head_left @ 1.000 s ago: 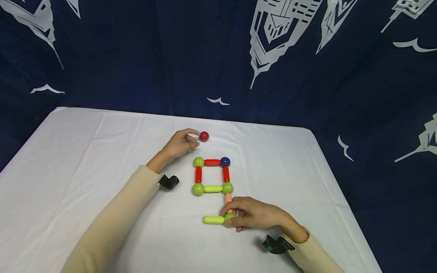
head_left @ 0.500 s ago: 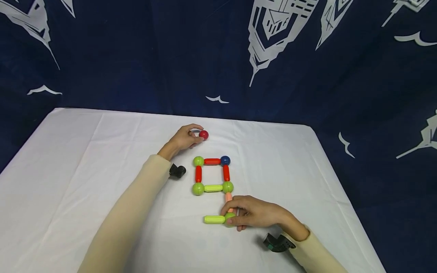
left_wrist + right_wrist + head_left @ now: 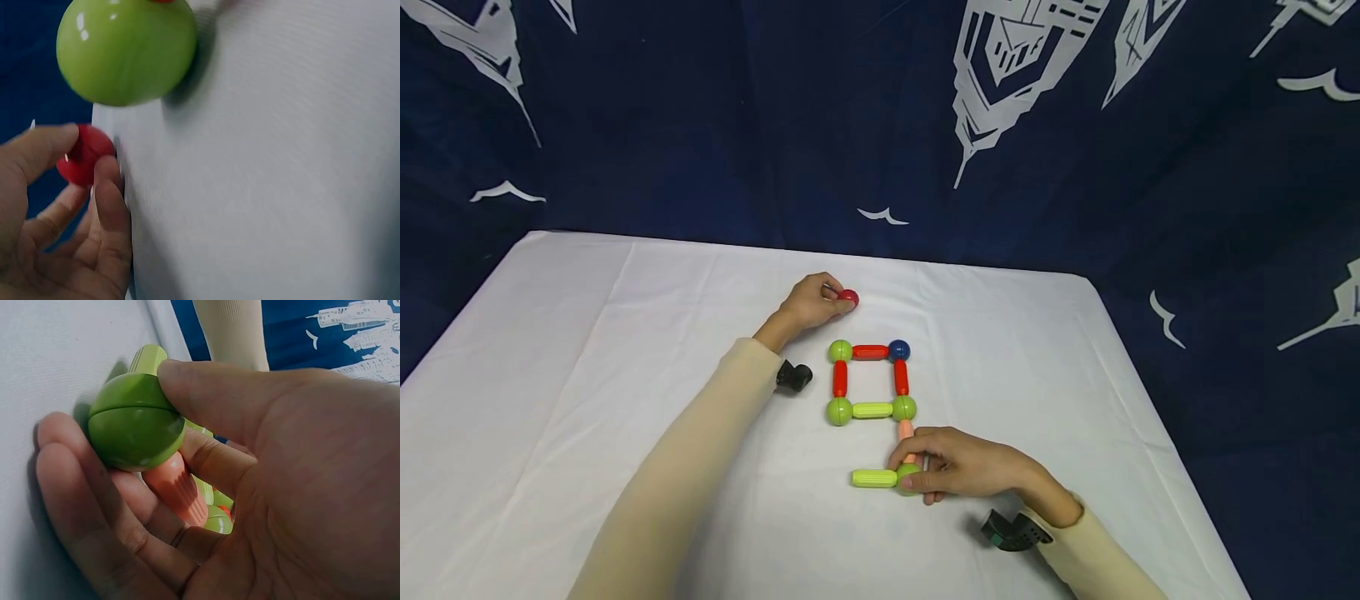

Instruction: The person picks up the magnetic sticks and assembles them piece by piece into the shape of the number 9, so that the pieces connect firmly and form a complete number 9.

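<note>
Near the table's far edge, the left hand (image 3: pixel 808 302) pinches a red ball (image 3: pixel 84 156) between thumb and fingers. At the front, the right hand (image 3: pixel 962 464) grips a green ball (image 3: pixel 134 422) at a corner of the joined pieces. From that ball a light green rod (image 3: pixel 874 478) points left, its other end bare, and a salmon rod (image 3: pixel 178 487) runs back to another green ball (image 3: pixel 904 408). Beyond lies a square with red rods (image 3: pixel 870 352) on three sides, a light green rod (image 3: pixel 872 410) in front, and a blue ball (image 3: pixel 898 350) at its far right corner.
A white cloth (image 3: pixel 1037 375) covers the table, lightly creased. Behind it hangs a dark blue curtain (image 3: pixel 700 125) with white building and bird prints. A black wrist camera (image 3: pixel 794 377) sits close to the left side of the square.
The left hand has reached right and slightly away from the body, and its fingers have closed on the red ball. The right hand keeps its grip on the green ball.
</note>
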Demonstrator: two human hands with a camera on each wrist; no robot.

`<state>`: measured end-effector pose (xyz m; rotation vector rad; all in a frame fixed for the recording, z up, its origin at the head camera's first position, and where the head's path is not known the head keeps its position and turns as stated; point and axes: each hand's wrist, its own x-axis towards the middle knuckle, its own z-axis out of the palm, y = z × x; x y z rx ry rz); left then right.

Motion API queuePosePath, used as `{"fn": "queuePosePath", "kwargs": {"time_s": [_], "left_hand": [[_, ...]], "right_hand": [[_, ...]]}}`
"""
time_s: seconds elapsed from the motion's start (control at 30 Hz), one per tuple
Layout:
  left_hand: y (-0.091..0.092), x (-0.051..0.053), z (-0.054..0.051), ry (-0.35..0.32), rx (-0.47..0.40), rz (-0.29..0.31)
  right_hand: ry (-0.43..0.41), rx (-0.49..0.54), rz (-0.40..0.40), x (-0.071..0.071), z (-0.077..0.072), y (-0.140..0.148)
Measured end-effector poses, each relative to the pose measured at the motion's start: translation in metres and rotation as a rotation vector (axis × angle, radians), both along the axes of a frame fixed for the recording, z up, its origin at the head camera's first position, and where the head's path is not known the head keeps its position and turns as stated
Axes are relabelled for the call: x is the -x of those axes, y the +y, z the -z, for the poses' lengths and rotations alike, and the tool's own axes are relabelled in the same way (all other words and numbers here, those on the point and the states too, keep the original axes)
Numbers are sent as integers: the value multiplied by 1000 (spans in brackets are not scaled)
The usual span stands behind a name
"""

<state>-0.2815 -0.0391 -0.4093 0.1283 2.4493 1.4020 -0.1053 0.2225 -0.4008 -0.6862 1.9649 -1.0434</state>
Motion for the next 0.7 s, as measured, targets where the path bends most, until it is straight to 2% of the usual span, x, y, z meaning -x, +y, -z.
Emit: {"fn": "queuePosePath", "kwargs": {"time_s": [0.17,0.33,0.43,0.53,0.63,0.7], "left_hand": [[-8,-7,-1,39,-1,62],[-15,-24,-11,107,-41,133],[-21,-41,-22,157,-65,174],[-28,-63,-30,221,-53,233],[-37,-87,-32,277,-31,305],[-43,-104,-30,290,-23,351]], "right_hand": [[19,-1,-8,1,1,2],[20,-5,-8,0,2,3],[16,-7,-3,0,2,2],[9,-11,3,0,2,2],[11,-18,1,0,2,1],[14,-20,1,0,1,1]]}}
